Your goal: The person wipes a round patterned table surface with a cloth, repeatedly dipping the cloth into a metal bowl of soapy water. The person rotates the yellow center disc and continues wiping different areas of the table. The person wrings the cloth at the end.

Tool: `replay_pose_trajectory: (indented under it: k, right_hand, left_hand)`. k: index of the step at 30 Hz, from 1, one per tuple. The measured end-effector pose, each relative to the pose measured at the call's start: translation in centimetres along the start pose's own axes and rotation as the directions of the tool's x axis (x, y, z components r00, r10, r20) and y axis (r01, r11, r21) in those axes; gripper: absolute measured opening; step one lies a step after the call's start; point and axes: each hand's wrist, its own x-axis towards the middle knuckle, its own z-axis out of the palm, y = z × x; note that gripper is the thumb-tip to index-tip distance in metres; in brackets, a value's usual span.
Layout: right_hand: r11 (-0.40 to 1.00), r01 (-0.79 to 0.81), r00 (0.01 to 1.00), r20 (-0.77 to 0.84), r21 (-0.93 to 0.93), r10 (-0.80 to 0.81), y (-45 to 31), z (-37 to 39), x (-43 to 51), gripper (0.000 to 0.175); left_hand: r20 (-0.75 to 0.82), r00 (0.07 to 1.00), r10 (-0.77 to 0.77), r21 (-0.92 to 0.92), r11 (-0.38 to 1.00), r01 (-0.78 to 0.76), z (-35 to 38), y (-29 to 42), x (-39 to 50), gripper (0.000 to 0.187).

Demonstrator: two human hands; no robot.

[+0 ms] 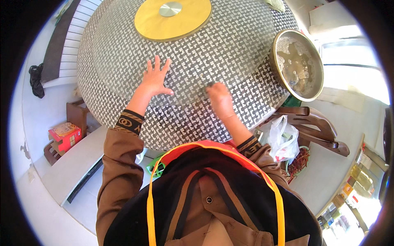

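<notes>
My left hand point(155, 79) lies with fingers spread on a large round glass turntable point(117, 61), holding nothing. To its right, my right hand point(220, 98) is curled near the glass's front edge, closed on a small dark object point(210, 84) that is mostly hidden by the fingers. Under the glass is a round table with a black-and-white patterned tablecloth point(184, 126). A yellow disc point(194, 18) with a metal centre cap point(170, 9) shows at the middle of the glass. At the right table edge stands a metal basin point(320, 73) with sudsy, murky water.
A folded cloth point(276, 4) lies at the far right. Below the basin are a wooden chair point(320, 123), a white plastic bag point(283, 138) and a basket of dried red items point(300, 163). At left are a red box point(66, 133) and a wooden stool point(75, 115).
</notes>
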Motion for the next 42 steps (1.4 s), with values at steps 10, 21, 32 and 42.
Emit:
replay_pose_trajectory:
  k: [10, 21, 32, 42]
  right_hand:
    - [0.995, 0.035, 0.999, -0.03, -0.091, -0.038, 1.4, 3.8, -2.7, 0.013]
    - [0.966, -0.176, 0.935, -0.34, -0.191, 0.103, 6.4, -5.9, 4.1, 0.011]
    - [0.96, -0.242, 0.948, -0.246, -0.144, 0.202, 6.9, -5.5, 4.0, 0.013]
    - [0.776, -0.218, 0.967, -0.021, -0.592, 0.256, 6.8, -3.1, 2.3, 0.012]
  left_hand:
    - [0.01, 1.0, -0.01, 0.013, 1.0, 0.01, 0.6, -0.5, 0.7, 0.134]
    - [-0.021, 0.999, 0.03, 0.008, 1.0, -0.03, 1.4, -1.7, 0.7, 0.133]
    - [0.015, 1.0, 0.028, 0.069, 0.997, -0.029, 0.6, -4.5, 0.3, 0.135]
    - [0.023, 1.0, 0.003, 0.025, 1.0, -0.003, 0.3, -5.4, 0.2, 0.139]
